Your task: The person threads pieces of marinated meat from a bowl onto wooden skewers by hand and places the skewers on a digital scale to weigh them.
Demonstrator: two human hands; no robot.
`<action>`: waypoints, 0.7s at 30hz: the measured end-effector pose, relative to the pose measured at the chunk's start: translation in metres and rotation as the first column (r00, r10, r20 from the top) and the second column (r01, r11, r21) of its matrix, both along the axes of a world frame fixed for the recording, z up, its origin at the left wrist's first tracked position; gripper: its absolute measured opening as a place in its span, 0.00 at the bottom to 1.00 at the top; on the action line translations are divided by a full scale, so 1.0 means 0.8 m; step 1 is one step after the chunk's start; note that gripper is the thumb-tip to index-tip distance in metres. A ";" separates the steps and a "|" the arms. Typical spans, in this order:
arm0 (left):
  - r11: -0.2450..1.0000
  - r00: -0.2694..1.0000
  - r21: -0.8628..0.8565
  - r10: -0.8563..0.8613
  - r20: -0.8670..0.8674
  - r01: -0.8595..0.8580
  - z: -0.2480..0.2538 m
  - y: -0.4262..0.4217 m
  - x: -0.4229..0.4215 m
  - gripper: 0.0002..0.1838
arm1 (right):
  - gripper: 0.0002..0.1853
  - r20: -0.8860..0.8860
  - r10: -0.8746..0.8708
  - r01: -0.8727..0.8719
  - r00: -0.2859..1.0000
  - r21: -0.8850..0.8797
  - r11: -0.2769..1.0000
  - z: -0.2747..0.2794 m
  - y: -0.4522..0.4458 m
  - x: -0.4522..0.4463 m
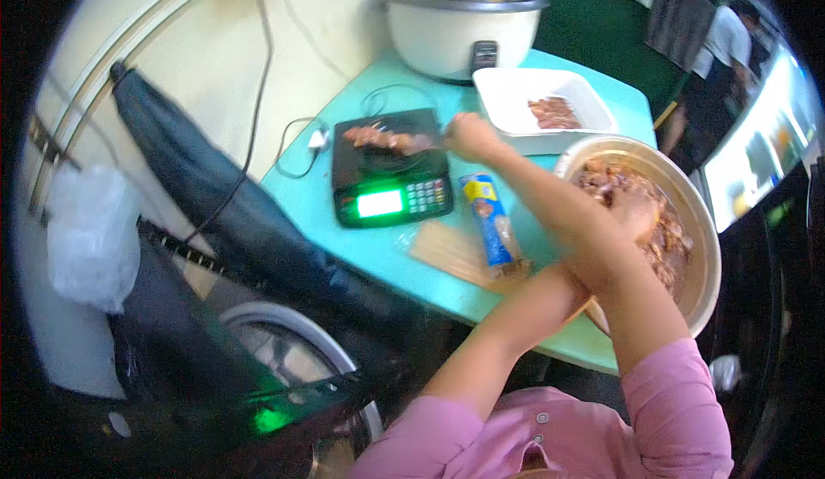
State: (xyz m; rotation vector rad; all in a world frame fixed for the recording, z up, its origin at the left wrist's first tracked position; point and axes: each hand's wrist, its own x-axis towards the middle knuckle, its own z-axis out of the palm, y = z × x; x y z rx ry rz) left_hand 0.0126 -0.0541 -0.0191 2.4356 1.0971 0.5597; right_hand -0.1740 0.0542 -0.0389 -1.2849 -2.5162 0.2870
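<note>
My forearms cross, the right one over the left. My right hand [473, 138] is closed on the end of a meat skewer [387, 140], whose meat lies over the black plate of a digital scale [391, 170]; the display glows green. My left hand [634, 214] reaches into a large round bowl [706, 256] of cut meat [670, 243], its fingers hidden among the pieces. Between scale and bowl lie a blue and yellow packet [488, 221] and a bundle of thin wooden sticks [451, 254]. A white tub [507, 105] behind holds some meat [554, 113].
A large rice cooker [460, 28] stands at the back of the turquoise table [567, 346]. Cables run along the left wall. A dark covered long object [215, 187] and a plastic bag [93, 238] are at left. Another person [722, 49] stands at the far right.
</note>
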 end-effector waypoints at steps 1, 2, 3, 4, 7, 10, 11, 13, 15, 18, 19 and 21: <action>0.999 0.999 0.009 -0.036 -0.003 0.036 0.003 -0.001 0.003 0.23 | 0.13 0.038 -0.009 0.008 0.999 0.017 1.000 0.006 -0.009 -0.007; 0.999 1.000 0.045 -0.017 -0.001 0.017 -0.001 0.002 0.002 0.25 | 0.12 0.010 0.007 -0.007 1.000 0.026 1.000 0.000 -0.009 -0.012; 0.997 1.000 0.080 0.009 0.001 -0.009 -0.002 0.002 0.000 0.26 | 0.12 -0.020 0.028 -0.028 0.999 0.036 0.999 -0.007 -0.006 -0.018; 0.996 1.000 0.085 -0.011 -0.004 0.011 0.000 -0.001 -0.002 0.26 | 0.11 -0.020 0.010 -0.011 1.000 -0.024 1.000 0.002 -0.016 -0.018; 0.991 1.000 0.132 0.008 0.017 -0.010 0.006 -0.005 -0.009 0.26 | 0.10 -0.019 -0.014 0.013 1.000 -0.081 0.997 -0.006 -0.013 -0.022; 0.999 0.996 -0.002 -0.040 -0.075 0.040 0.014 0.000 -0.008 0.24 | 0.06 -0.086 0.018 -0.014 0.996 0.049 0.999 -0.019 -0.007 -0.021; 0.999 0.996 0.002 -0.046 -0.074 0.046 0.014 0.000 -0.007 0.24 | 0.06 -0.084 0.012 -0.007 0.996 0.053 0.999 -0.017 -0.010 -0.021; 0.998 0.999 0.069 -0.007 -0.036 0.009 0.011 -0.002 -0.007 0.22 | 0.06 -0.130 0.004 0.004 0.991 0.066 0.998 -0.013 -0.013 -0.023; 0.998 1.000 0.065 -0.007 -0.030 0.009 0.010 -0.003 -0.008 0.20 | 0.05 -0.140 -0.024 0.029 0.990 0.032 0.999 -0.011 -0.016 -0.024; 0.995 1.000 0.094 -0.018 -0.024 0.020 0.012 -0.005 -0.009 0.20 | 0.04 -0.119 0.005 0.001 0.993 0.050 0.999 -0.003 -0.019 -0.023; 0.994 0.999 0.105 -0.002 -0.038 0.006 0.012 -0.006 -0.009 0.21 | 0.05 -0.131 0.016 -0.004 0.991 0.090 0.996 0.000 -0.015 -0.025; 0.993 0.999 0.121 0.013 -0.045 -0.007 0.014 -0.006 -0.007 0.22 | 0.05 -0.139 0.026 -0.008 0.990 0.135 0.991 0.009 -0.001 -0.021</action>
